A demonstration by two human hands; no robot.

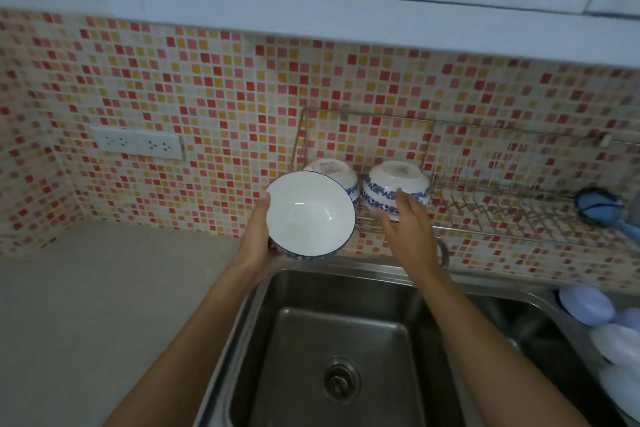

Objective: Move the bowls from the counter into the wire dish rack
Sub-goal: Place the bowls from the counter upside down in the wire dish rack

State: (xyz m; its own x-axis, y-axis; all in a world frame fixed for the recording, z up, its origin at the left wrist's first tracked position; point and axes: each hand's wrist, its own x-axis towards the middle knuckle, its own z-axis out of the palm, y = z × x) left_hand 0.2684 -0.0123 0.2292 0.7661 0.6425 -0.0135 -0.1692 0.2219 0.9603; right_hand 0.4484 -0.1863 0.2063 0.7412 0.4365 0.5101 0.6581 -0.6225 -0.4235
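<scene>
My left hand (pixel 258 239) grips a white bowl with a blue rim (pixel 309 215), tilted so its inside faces me, held above the sink's back edge. Two blue-patterned bowls lie upside down in the wire dish rack (pixel 512 218) on the wall: one (pixel 334 172) partly hidden behind the held bowl, the other (pixel 391 185) to its right. My right hand (pixel 410 229) is open, fingers spread, its fingertips at the front of the right upturned bowl; I cannot tell whether they touch it.
A steel sink (pixel 346 350) lies below my arms. Grey counter (pixel 104 305) stretches to the left. A blue brush (pixel 602 206) rests at the rack's right end. Pale plastic containers (pixel 609 333) sit at the right edge. A wall socket (pixel 136 142) sits left.
</scene>
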